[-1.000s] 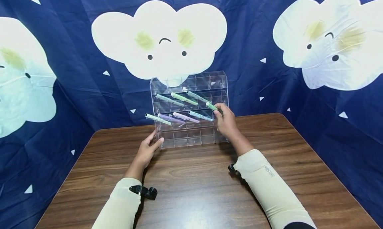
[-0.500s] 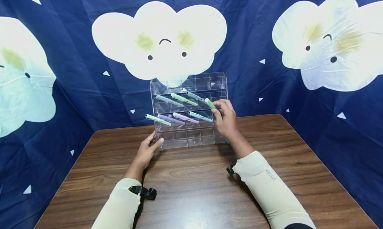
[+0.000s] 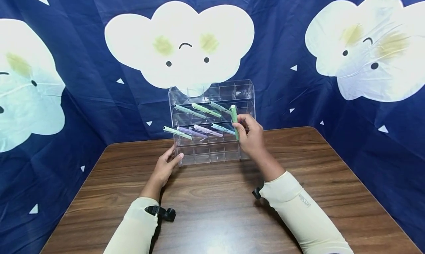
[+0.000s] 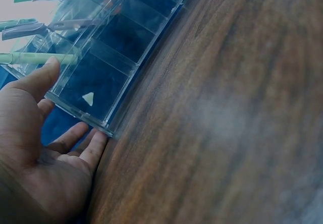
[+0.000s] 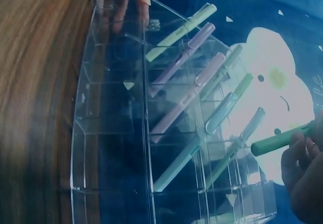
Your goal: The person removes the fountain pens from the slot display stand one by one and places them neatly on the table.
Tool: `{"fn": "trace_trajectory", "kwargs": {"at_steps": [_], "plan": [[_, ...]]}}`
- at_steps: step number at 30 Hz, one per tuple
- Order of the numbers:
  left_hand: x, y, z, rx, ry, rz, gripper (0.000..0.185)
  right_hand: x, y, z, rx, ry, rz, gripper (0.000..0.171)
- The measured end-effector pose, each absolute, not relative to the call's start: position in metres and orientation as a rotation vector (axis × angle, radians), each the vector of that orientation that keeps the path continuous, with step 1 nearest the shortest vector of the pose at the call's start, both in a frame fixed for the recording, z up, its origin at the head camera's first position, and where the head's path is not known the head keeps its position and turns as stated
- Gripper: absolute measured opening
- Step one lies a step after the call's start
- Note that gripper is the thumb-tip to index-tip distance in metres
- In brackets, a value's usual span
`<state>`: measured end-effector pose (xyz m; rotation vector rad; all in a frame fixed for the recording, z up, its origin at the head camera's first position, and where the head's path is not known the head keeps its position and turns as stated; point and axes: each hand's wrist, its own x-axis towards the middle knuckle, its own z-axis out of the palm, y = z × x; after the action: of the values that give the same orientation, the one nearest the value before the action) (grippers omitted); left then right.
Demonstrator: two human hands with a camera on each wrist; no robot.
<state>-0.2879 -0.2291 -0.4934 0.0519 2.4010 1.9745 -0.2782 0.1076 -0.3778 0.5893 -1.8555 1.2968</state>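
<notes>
Two hands work at the far side of the tabletop [image 3: 212,198]. The left hand [image 3: 165,169], thumb spread from its fingers, touches the lower left corner of the clear rack [image 3: 217,157]; light, even pressure there should stop it sliding. The right hand [image 3: 251,134] pinches a green pen [image 3: 234,117], nearly upright, in front of the rack and just beside the light blue pen [image 3: 223,128] of the lower row. To seat it well, I would tip its top toward the camera until it matches the slant of its neighbours, then lower it gently, clear of the grey-blue pen [image 3: 219,107] above.

Hard to make out: how firmly the left fingertips bear on the rack; whether the green pen's lower end is inside a slot or only before one; its other end, cut off with the hand in the right wrist view; and the thin dividers, faint against the blue backdrop [image 3: 275,99]
</notes>
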Motion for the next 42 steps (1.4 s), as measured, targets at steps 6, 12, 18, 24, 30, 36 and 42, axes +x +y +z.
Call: {"fn": "trace_trajectory", "kwargs": {"at_steps": [6, 12, 18, 24, 30, 36, 42], "plan": [[-0.288, -0.231, -0.493, 0.056, 2.409, 1.936, 0.073, -0.269, 0.099, -0.378, 0.639, -1.935, 1.369, 0.014], [-0.288, -0.231, -0.493, 0.048, 2.406, 1.948, 0.073, -0.255, 0.086, -0.380, 0.694, -2.043, 1.447, 0.030], [-0.288, -0.232, -0.493, 0.046, 2.428, 1.938, 0.072, -0.237, 0.068, -0.387, 0.710, -2.194, 1.576, 0.069], [-0.289, -0.232, -0.494, 0.043, 2.438, 1.939, 0.072, -0.227, 0.053, -0.396, 0.727, -2.345, 1.699, 0.077], [-0.290, -0.231, -0.494, 0.037, 2.455, 1.940, 0.074, -0.226, 0.038, -0.404, 0.704, -2.494, 1.766, 0.073], [-0.289, -0.231, -0.493, 0.057, 2.443, 1.945, 0.074, -0.230, 0.022, -0.416, 0.710, -2.669, 1.648, 0.069], [-0.287, -0.231, -0.492, 0.080, 2.438, 1.946, 0.074, -0.232, 0.006, -0.424, 0.728, -2.825, 1.539, 0.065]]}}
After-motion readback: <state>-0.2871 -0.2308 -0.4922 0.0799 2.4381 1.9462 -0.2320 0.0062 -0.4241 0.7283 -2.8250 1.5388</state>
